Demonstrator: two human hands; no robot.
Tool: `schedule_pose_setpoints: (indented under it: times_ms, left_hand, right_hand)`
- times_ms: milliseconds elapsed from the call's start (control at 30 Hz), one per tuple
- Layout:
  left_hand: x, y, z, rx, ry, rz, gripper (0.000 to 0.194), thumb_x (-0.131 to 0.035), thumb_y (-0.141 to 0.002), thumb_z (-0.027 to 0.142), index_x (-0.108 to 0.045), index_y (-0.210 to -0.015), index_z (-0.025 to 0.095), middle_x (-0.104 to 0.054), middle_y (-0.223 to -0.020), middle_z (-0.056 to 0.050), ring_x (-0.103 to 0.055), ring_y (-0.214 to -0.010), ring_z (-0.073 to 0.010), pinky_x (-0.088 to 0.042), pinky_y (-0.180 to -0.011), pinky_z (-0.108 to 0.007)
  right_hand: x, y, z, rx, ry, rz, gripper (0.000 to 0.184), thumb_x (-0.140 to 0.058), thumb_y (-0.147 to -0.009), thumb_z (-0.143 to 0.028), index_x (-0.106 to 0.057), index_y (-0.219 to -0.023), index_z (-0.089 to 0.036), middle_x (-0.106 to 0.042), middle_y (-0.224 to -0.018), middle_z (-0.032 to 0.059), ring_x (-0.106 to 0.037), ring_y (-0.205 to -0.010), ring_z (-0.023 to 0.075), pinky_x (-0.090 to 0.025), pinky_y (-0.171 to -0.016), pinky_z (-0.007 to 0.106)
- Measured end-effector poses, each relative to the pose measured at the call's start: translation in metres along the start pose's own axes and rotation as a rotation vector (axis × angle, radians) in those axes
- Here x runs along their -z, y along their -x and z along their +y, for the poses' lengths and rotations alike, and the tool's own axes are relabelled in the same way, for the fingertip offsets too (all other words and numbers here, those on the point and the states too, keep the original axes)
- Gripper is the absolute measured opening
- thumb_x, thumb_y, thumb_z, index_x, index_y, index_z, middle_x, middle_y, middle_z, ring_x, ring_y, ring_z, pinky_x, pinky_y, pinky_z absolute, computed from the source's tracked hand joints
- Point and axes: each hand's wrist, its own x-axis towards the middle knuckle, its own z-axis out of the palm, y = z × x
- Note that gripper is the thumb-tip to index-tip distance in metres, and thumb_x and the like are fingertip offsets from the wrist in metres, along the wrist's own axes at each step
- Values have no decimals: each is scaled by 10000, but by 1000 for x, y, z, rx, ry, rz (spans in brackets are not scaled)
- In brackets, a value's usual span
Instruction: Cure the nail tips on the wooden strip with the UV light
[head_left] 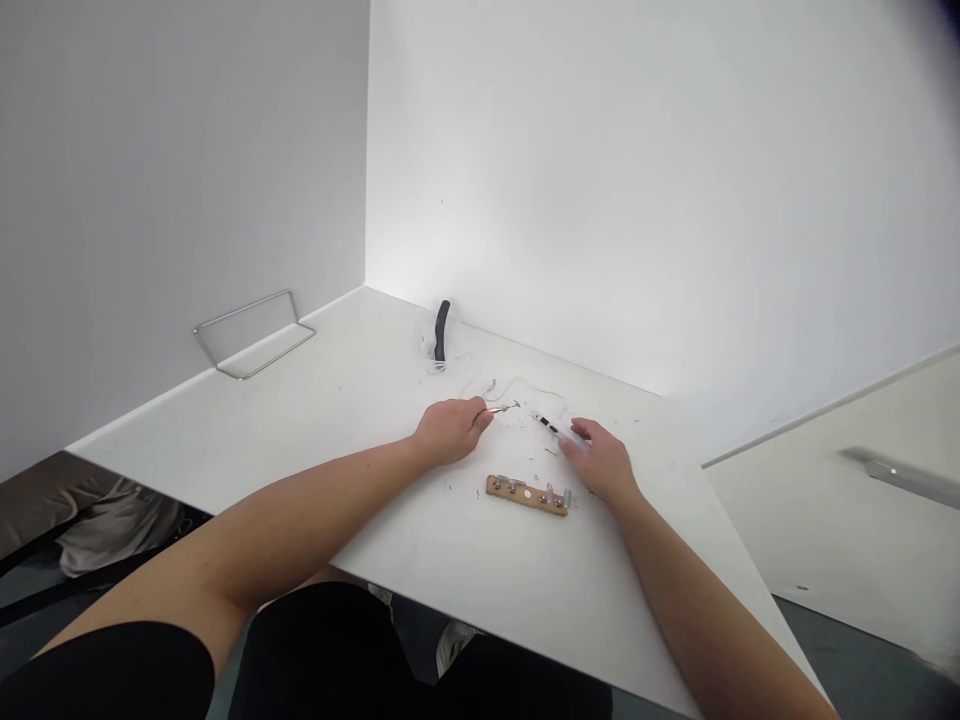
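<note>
My left hand (452, 430) is closed around a thin tool with a reddish shaft (495, 410). At its tip is a small grey piece (516, 404), too small to make out. My right hand (602, 462) grips a slim, pale, see-through stick with black marks (551, 426), its front end pointing at the tool's tip with a small gap between them. Nearer to me lies a light brown wooden strip (527, 495) with several round metal pieces and pinkish clear bits on it. Thin thread or wire (525, 384) curls on the table behind my hands.
The white table (420, 530) meets walls at the left and back. Near the back wall stands a curved black piece (441, 332) with clear plastic around its base. A bent metal wire frame (255, 335) rests by the left wall. Small dark crumbs are scattered around my hands.
</note>
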Motion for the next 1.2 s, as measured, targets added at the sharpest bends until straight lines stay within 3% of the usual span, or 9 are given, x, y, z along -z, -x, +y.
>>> schedule_pose_setpoints:
  times_ms: [167, 400, 667, 833, 1200]
  left_hand:
    - [-4, -6, 0, 86, -77, -45, 398, -173, -872, 422, -514, -861, 217, -622, -776, -26, -549, -706, -181, -334, -537, -267]
    - [-7, -5, 0, 136, -93, -44, 362, -210, -869, 401, -531, -875, 233, -635, -819, -16, -564, -737, -172, -338, -555, -261]
    - [-3, 2, 7, 80, -123, -18, 324, -253, -867, 381, -541, -854, 233, -633, -807, -2, -561, -736, -151, -349, -583, -252]
    - [-7, 1, 10, 29, -186, -12, 334, -246, -872, 376, -544, -842, 226, -627, -796, 1, -557, -726, -139, -359, -606, -246]
    - [-14, -23, 9, -23, -223, 9, 342, -244, -878, 355, -553, -912, 213, -635, -851, -26, -566, -786, -152, -385, -677, -259]
  right_hand:
    - [-15, -11, 2, 82, 212, -48, 378, -418, -783, -437, -536, -1072, -223, -577, -1114, 45, -516, -995, 238, -393, -794, 373]
    - [-19, -17, 4, 90, 211, -18, 319, -405, -803, -378, -543, -1042, -218, -591, -1035, 51, -525, -937, 219, -387, -717, 327]
    - [-12, -5, -1, 185, -12, 13, 295, -406, -812, -324, -527, -1052, -202, -585, -1050, 53, -546, -910, 190, -401, -757, 308]
    - [-8, -3, -1, 202, -156, -51, 292, -402, -816, -331, -513, -1057, -208, -623, -999, 45, -562, -883, 191, -404, -745, 298]
    - [-3, -6, 0, 171, -391, -85, 266, -379, -820, -329, -503, -1022, -209, -618, -890, 39, -554, -788, 177, -400, -711, 291]
